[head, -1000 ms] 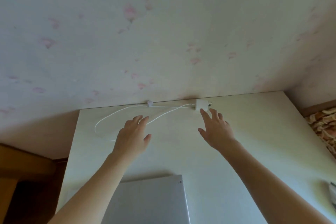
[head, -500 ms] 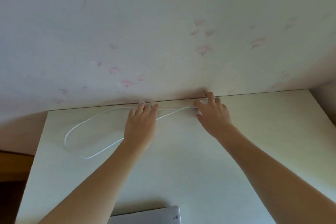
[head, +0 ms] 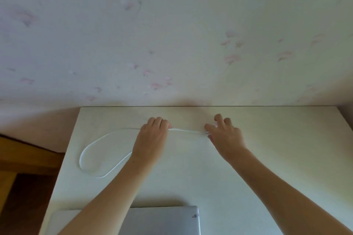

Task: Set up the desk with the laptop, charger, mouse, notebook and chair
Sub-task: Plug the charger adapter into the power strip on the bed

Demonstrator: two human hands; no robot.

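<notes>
Wall (head: 172, 34): pale floral paper, fills 9 through 3 o'clock. Desk (head: 267, 158): white top, back edge butted against the wall, runs from centre down to 6 o'clock. Wood floor (head: 23, 173) at 8 o'clock, off the desk's left edge.

Laptop (head: 162, 221): silver, lid closed, flat on the desk at 6 o'clock, partly behind the left forearm.

Left hand (head: 150, 139): just left of centre, fingers curled down over the cable (head: 89, 150), gripping it. Right hand (head: 225, 135): just right of centre, thumb and fingers curled round something small and white where the cable ends; the charger brick itself is hidden under the hand, can't confirm.

Cable: white, short taut run between the two hands, rest lies in an open loop on the desk toward 9 o'clock, coming back under the left wrist.
</notes>
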